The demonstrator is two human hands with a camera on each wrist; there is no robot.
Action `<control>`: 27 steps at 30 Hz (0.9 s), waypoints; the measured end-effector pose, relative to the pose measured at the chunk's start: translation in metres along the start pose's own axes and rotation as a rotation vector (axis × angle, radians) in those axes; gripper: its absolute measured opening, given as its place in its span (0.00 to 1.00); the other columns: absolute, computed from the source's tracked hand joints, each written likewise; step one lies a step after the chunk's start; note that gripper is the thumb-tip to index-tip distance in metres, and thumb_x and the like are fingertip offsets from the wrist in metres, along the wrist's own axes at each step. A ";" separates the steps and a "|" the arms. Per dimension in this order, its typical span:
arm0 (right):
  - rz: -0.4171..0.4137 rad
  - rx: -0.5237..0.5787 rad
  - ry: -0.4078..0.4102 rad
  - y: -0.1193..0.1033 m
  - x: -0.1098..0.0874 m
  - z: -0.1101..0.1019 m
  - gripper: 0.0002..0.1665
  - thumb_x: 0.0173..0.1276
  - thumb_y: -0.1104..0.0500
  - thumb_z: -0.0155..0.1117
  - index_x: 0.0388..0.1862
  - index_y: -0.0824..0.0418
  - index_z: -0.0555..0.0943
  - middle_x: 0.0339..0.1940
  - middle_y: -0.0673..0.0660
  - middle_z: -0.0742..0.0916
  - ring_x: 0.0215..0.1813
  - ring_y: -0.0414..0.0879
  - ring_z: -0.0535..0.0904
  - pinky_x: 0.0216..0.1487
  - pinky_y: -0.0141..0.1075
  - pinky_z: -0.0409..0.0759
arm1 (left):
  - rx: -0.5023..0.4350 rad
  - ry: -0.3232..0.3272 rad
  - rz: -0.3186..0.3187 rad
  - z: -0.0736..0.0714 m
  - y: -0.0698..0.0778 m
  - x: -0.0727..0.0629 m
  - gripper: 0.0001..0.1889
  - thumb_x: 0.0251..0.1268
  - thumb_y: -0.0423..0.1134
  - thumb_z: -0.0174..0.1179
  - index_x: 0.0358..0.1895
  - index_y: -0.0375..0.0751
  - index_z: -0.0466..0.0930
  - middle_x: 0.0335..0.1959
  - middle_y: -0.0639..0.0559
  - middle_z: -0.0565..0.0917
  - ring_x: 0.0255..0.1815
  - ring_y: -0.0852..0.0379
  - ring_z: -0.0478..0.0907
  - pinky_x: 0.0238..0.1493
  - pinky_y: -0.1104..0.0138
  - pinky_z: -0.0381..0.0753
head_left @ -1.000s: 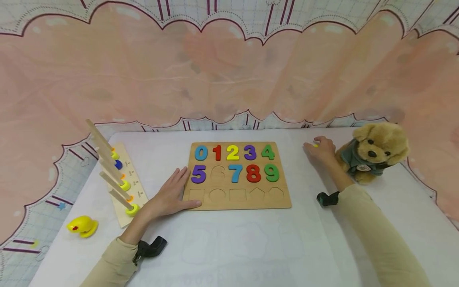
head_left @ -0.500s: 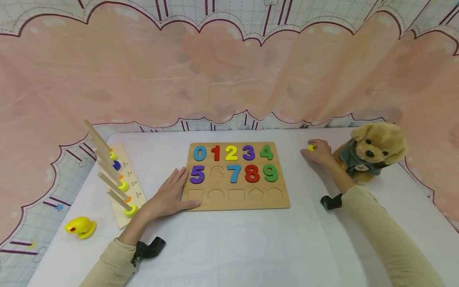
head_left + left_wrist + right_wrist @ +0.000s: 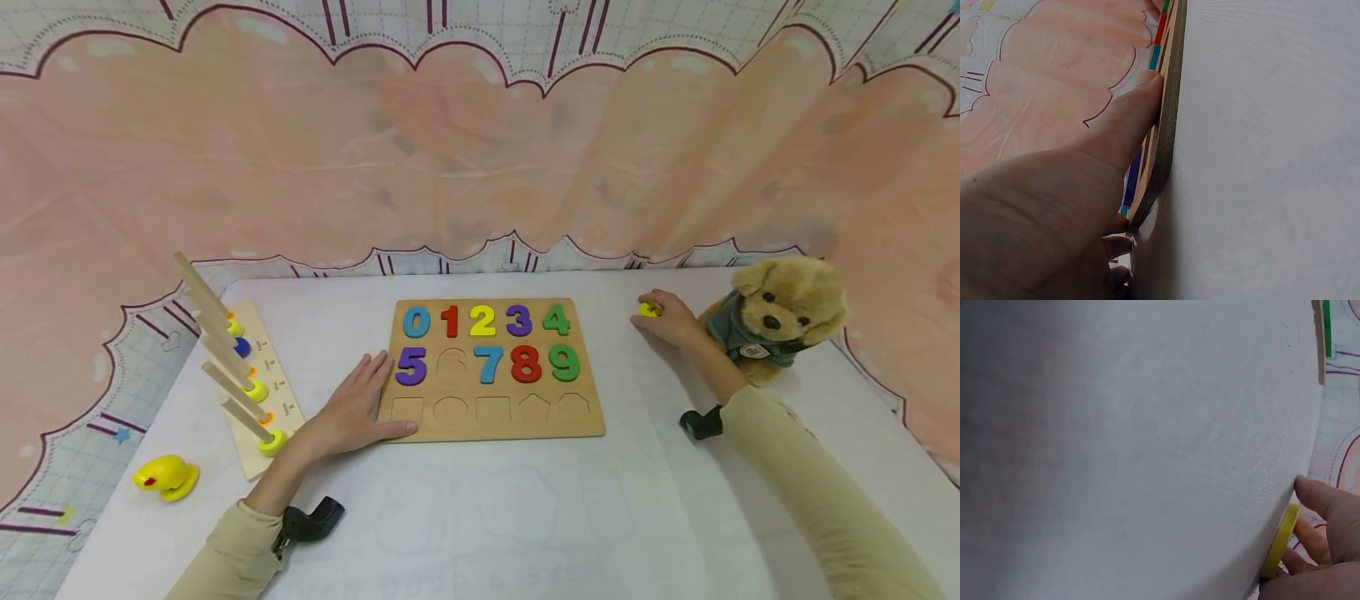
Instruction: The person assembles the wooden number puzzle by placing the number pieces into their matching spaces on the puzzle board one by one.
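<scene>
A wooden number puzzle board [image 3: 491, 423] lies flat on the white table, with colourful digits in its upper two rows. One slot [image 3: 452, 361] between the purple 5 and the blue 7 holds no digit. My left hand [image 3: 347, 417] rests at the board's left edge, its thumb on the lower left corner and its fingers extended along the side. Right of the board, my right hand [image 3: 671, 319] has its thumb and fingers bent around a small yellow puzzle piece [image 3: 651, 309]. That piece [image 3: 1280, 540] is low at the tabletop in the right wrist view; its exact shape is unclear.
A plush dog [image 3: 772, 325] in a green top sits just right of my right hand. On the left stands a wooden peg stacker [image 3: 277, 379] with upright dowels and a few rings. A yellow toy duck [image 3: 168, 479] is near the left table edge.
My right hand has shifted slightly left, and more of the yellow puzzle piece shows between its thumb and fingers. The left hand stays on the board.
</scene>
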State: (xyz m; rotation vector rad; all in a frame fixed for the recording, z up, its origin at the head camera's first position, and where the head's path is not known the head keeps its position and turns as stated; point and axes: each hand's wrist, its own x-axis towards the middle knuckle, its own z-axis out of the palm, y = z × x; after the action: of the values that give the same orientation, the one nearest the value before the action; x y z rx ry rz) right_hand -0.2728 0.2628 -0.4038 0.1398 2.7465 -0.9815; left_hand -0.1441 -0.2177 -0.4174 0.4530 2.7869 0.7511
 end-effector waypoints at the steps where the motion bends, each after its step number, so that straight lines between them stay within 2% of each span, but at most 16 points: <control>1: 0.001 0.000 0.001 0.000 0.000 0.000 0.33 0.74 0.55 0.55 0.73 0.67 0.62 0.79 0.70 0.53 0.78 0.69 0.47 0.78 0.60 0.47 | 0.000 0.000 0.000 0.000 0.000 0.000 0.58 0.54 0.62 0.65 0.76 0.28 0.44 0.79 0.32 0.45 0.79 0.31 0.37 0.76 0.38 0.41; 9: 0.014 0.008 0.005 0.000 0.003 0.000 0.35 0.74 0.56 0.54 0.74 0.68 0.60 0.79 0.70 0.53 0.78 0.68 0.48 0.78 0.59 0.49 | -0.005 0.001 -0.001 0.000 0.001 0.000 0.58 0.54 0.62 0.65 0.76 0.28 0.44 0.79 0.32 0.45 0.79 0.31 0.36 0.76 0.38 0.41; 15: 0.007 0.004 0.006 0.000 0.003 -0.002 0.36 0.73 0.57 0.55 0.73 0.72 0.58 0.77 0.72 0.57 0.77 0.68 0.52 0.77 0.57 0.53 | -0.011 0.003 -0.003 0.000 0.001 0.000 0.58 0.54 0.62 0.65 0.76 0.28 0.44 0.79 0.33 0.45 0.79 0.32 0.36 0.76 0.38 0.41; 22: -0.047 -0.018 -0.066 -0.002 0.000 -0.009 0.37 0.71 0.59 0.56 0.73 0.74 0.57 0.77 0.74 0.52 0.77 0.71 0.48 0.76 0.59 0.52 | 0.003 -0.001 -0.002 0.000 0.000 0.000 0.58 0.54 0.61 0.66 0.76 0.28 0.44 0.79 0.32 0.45 0.79 0.32 0.36 0.76 0.38 0.41; 27: -0.047 -0.035 -0.092 -0.004 -0.003 -0.010 0.37 0.70 0.59 0.56 0.73 0.73 0.58 0.78 0.74 0.52 0.77 0.70 0.50 0.76 0.59 0.54 | 0.000 -0.002 -0.001 0.000 0.000 0.000 0.58 0.54 0.62 0.66 0.76 0.28 0.44 0.79 0.33 0.45 0.79 0.32 0.36 0.76 0.38 0.41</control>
State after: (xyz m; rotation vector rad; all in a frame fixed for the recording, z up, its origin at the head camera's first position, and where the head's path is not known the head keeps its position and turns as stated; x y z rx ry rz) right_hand -0.2728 0.2662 -0.3929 0.0243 2.6921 -0.9272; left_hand -0.1436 -0.2173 -0.4175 0.4522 2.7853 0.7502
